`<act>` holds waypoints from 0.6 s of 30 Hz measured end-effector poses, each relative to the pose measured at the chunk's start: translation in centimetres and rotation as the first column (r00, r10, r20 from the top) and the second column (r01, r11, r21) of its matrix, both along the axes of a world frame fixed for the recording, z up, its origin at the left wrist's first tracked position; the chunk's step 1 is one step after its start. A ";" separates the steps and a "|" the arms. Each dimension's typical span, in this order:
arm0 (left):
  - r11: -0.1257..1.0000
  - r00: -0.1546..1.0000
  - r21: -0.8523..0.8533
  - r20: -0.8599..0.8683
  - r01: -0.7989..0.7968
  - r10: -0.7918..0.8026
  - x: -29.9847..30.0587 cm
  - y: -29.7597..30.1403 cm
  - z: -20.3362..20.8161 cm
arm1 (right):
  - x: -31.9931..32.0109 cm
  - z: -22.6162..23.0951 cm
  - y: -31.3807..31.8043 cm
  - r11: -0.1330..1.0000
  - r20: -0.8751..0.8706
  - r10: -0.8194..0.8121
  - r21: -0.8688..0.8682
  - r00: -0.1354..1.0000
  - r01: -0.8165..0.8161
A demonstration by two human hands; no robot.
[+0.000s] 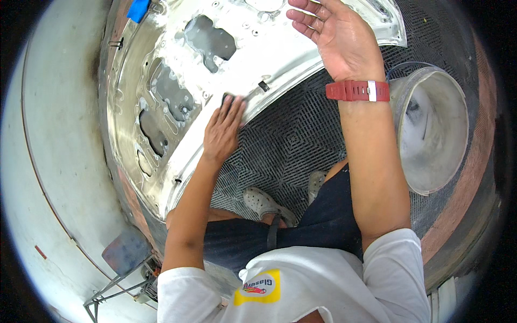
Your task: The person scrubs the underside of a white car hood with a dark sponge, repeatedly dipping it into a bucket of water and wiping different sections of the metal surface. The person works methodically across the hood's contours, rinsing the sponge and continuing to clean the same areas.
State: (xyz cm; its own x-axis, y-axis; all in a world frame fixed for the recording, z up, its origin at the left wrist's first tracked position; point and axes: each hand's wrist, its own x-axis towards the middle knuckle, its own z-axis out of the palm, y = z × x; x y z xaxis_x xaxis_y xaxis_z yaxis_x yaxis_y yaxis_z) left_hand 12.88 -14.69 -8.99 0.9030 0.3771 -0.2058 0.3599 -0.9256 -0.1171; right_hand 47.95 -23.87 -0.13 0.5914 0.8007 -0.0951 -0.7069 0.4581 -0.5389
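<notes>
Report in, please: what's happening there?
Left hand on dark pad, against white panel. Right hand raised, open, empty. Small black piece near pad; bucket to the right.

The person wears a white short-sleeved T-shirt [318, 269] with loose sleeves [396, 255] and a yellow-bordered printed logo [276, 285] on the front, white inside with dark lettering and a small multicoloured motif. A red watch strap [344, 91], pierced by a row of slots and closed by a silvery metal buckle [371, 91], circles the right wrist. Below are dark navy shorts [328, 220], a narrow dark strip [273, 234] lying over them, and pale grey clogs [259, 201] with rounded toes and round holes.
</notes>
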 end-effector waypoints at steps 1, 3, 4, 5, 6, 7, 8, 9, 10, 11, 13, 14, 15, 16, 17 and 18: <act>1.000 0.999 -0.006 0.024 -0.027 0.027 -1.2 -0.4 0.7 | -0.2 0.4 0.2 1.000 -0.004 -0.017 -0.024 1.000 0.017; 0.999 0.996 0.008 0.065 -0.054 0.053 -0.7 -0.5 -0.6 | -0.6 1.4 0.4 0.992 0.004 -0.072 -0.103 0.997 0.072; 0.997 0.994 0.011 0.084 -0.072 0.071 0.7 -1.0 -0.7 | -1.1 2.3 0.4 0.981 0.016 -0.105 -0.162 0.994 0.106; 0.998 0.986 -0.018 0.156 -0.061 0.063 3.3 -1.5 -0.4 | -1.7 2.8 0.4 0.966 0.030 -0.133 -0.220 0.991 0.137; 0.994 0.960 -0.098 0.272 -0.045 0.070 6.0 -1.8 -0.2 | -1.8 2.4 0.6 0.980 0.015 -0.102 -0.171 0.995 0.103; 0.995 0.959 -0.084 0.273 -0.059 0.080 6.9 -2.1 -0.1 | -1.3 1.8 0.6 0.990 0.004 -0.075 -0.123 0.997 0.075; 0.995 0.957 -0.071 0.274 -0.073 0.090 7.4 -2.3 -0.1 | -1.0 1.2 0.6 0.996 -0.006 -0.048 -0.075 0.999 0.047; 0.995 0.967 -0.067 0.238 -0.072 0.086 6.3 -2.1 -0.2 | -0.7 0.6 0.6 0.994 0.002 -0.037 -0.103 0.999 0.037; 0.996 0.977 -0.059 0.200 -0.070 0.080 3.7 -1.5 -0.3 | -0.4 0.4 0.6 0.992 0.008 -0.026 -0.127 1.000 0.027; 0.996 0.984 -0.052 0.162 -0.068 0.076 1.1 -1.0 -0.5 | -0.1 0.3 0.6 0.988 0.016 -0.015 -0.152 1.000 0.017; 0.996 0.988 -0.029 0.123 -0.089 0.092 -1.2 -1.3 -0.6 | -0.2 0.0 0.5 0.996 -0.009 -0.044 -0.078 0.999 0.044; 0.996 0.990 -0.002 0.113 -0.086 0.086 -0.9 -1.5 -0.4 | -0.3 -0.1 0.3 0.997 -0.022 -0.060 -0.044 0.998 0.059; 0.997 0.989 -0.032 0.128 -0.067 0.071 0.3 -1.5 -1.0 | -0.4 -0.2 0.3 0.995 -0.012 -0.081 -0.057 0.997 0.080; 0.997 0.988 -0.064 0.141 -0.052 0.060 3.2 -1.8 -0.4 | -0.8 0.1 0.4 0.993 -0.005 -0.098 -0.072 0.995 0.097; 0.998 0.974 -0.068 0.226 0.003 0.012 5.3 -2.0 -0.4 | -1.0 0.4 0.6 0.990 0.007 -0.113 -0.078 0.994 0.114; 0.996 0.975 -0.084 0.224 0.010 0.009 5.4 -1.9 -0.4 | -0.8 0.5 0.6 0.996 -0.001 -0.068 -0.062 0.998 0.068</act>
